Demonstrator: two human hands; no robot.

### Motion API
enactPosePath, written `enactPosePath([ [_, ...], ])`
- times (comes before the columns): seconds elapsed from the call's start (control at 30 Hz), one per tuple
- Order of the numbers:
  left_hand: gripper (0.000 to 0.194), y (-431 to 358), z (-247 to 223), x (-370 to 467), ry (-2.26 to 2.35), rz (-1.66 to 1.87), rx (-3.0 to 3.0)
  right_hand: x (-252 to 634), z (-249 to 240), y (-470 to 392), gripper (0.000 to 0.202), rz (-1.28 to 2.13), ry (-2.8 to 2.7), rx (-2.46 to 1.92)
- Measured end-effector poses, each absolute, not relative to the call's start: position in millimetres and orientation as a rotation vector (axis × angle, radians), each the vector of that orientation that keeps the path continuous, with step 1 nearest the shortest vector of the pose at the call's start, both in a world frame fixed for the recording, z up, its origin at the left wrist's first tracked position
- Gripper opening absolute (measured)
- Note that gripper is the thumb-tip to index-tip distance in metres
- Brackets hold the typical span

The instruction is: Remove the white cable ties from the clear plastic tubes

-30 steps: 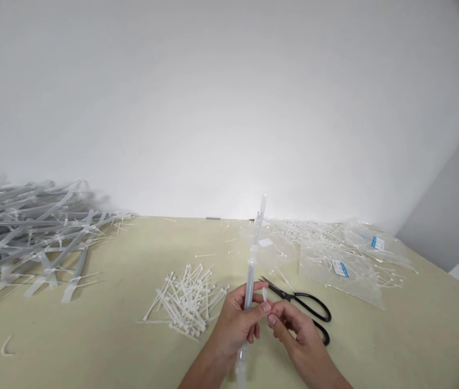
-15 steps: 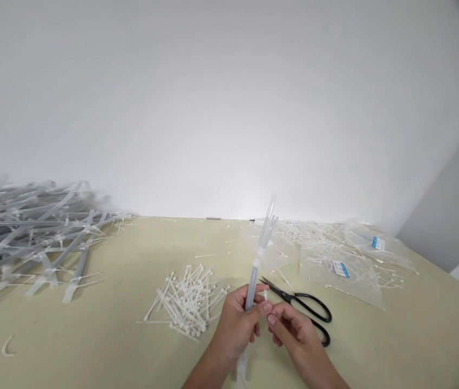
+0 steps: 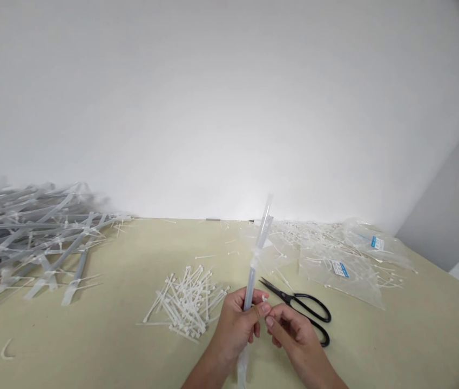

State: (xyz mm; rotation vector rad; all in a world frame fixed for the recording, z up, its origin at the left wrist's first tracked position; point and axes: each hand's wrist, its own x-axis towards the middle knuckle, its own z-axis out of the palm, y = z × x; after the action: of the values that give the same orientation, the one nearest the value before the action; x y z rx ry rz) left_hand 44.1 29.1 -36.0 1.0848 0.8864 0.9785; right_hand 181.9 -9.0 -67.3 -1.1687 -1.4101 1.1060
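Shifted slightly leftward since the previous frame, long translucent-grey plastic tubing is held tilted in the left hand, its whitish upper binding judged complete, while a small white plastic tie, judged unfastened, is seemingly pinched with the right hand.

- Table: pale yellow-green, plain.
- Held tube: translucent grey, whitish band.
- Small held piece: white.
- Loose cable ties, mid-table: white.
- Scissors: black handles, dark blades.
- Tube heap, left edge: grey, whitish joints.
- Bags, toward far right corner: clear; labels blue and white.
- Wall: white, greyer upward.
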Motion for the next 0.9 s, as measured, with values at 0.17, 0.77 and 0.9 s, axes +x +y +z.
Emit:
enactPosePath([
  [0.17, 0.034, 29.1, -38.3, 44.8, 0.876, 0.975, 1.064, 180.1, -65.2, -10.0, 0.030, 1.118, -1.391, -1.139],
  [0.77, 0.041, 31.8, -39.5, 42.4, 0.668, 0.931, 1.005, 180.4, -65.3, -10.5, 0.030, 1.069, -1.385, -1.154],
  [0.9, 0.036, 33.6, -40.4, 42.0, 0.684, 0.935, 1.008, 180.1, -61.4, -11.8, 0.029, 1.037, -1.425, -1.161],
])
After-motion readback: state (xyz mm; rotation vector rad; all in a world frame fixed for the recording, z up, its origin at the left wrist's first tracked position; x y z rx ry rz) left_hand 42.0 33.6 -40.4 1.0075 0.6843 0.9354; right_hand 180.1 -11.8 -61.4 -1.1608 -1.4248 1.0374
